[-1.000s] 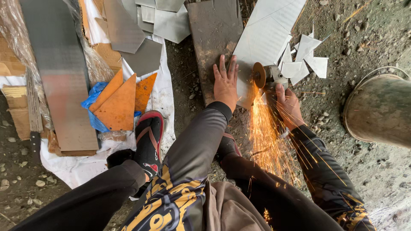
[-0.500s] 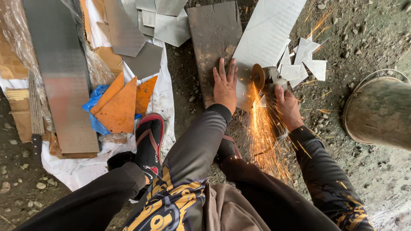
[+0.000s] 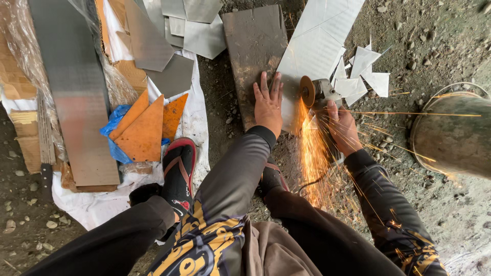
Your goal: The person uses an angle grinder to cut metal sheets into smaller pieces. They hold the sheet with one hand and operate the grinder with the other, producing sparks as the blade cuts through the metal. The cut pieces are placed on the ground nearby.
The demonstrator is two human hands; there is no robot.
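One angle grinder (image 3: 318, 93) inside right grip (image 3: 343, 128).

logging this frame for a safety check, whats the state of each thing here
angle grinder: running, throwing sparks
pale metal sheet: flat on the ground, being cut at its edge
left hand: pressed flat, fingers spread, on the dark board
right hand: wrapped around the grinder
metal bucket: upright, right of the sparks
orange triangular pieces: stacked loose on the white cloth
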